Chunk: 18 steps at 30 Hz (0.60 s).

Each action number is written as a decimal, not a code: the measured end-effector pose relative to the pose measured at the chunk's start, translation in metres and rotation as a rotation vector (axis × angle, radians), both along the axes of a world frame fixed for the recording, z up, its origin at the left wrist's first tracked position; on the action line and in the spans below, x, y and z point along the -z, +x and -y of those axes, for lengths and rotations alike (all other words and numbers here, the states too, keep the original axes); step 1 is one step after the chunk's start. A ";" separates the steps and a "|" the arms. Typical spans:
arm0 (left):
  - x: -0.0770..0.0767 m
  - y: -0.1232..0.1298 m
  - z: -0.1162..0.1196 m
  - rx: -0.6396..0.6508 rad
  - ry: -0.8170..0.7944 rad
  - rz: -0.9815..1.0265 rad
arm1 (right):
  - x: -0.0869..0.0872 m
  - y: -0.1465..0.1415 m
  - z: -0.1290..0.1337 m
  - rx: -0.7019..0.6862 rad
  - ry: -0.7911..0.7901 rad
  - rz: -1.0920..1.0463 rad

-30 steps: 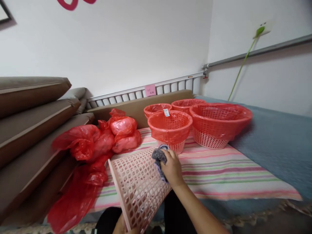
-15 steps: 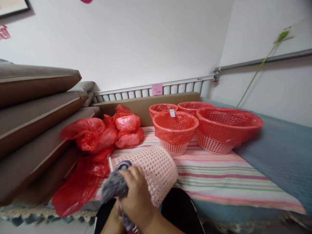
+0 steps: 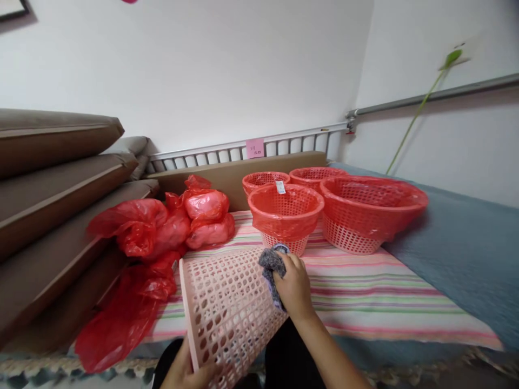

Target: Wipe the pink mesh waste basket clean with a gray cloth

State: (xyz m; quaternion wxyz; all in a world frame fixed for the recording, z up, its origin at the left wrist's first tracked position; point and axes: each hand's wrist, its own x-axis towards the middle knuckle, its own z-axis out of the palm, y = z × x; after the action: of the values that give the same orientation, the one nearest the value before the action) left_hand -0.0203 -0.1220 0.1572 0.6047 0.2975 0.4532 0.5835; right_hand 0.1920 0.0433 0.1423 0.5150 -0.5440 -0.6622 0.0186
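A pale pink plastic basket (image 3: 235,297) with a lattice of holes lies on its side over my lap, its open rim facing left. My left hand (image 3: 190,367) grips that rim at the lower left, the thumb outside and the other fingers mostly hidden. Bunched in my right hand (image 3: 294,286) is a grey cloth (image 3: 272,265) with a purple edge, pressed against the basket's wall near its base. Just behind stands an upright basket (image 3: 286,221) lined with a red plastic bag and bearing a white tag.
Several more red-lined baskets (image 3: 365,216) stand at the right on a striped cloth (image 3: 385,292). Knotted red plastic bags (image 3: 141,227) lie at the left beside stacked brown cushions (image 3: 60,189). A white radiator (image 3: 203,158) with a pink note (image 3: 255,148) runs along the wall.
My right hand has moved right with the cloth, from near the basket's rim to its base end. My left hand now holds the rim. The basket has swung nearer to me.
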 end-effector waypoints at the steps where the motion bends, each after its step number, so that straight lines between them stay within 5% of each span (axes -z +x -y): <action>1: -0.011 -0.002 -0.004 -0.007 0.012 0.027 | 0.003 0.000 0.002 -0.004 0.021 0.005; 5: -0.037 -0.004 -0.016 -0.047 -0.011 0.105 | 0.011 -0.001 0.004 -0.042 0.093 0.035; 18: -0.035 0.038 -0.033 0.118 -0.036 0.165 | 0.024 0.043 -0.019 -0.066 0.117 0.040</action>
State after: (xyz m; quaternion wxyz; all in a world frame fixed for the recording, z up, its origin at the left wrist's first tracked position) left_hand 0.0181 -0.0887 0.1921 0.6784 0.2639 0.3939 0.5612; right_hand 0.2352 0.0623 0.1186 0.5319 -0.4909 -0.6898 -0.0140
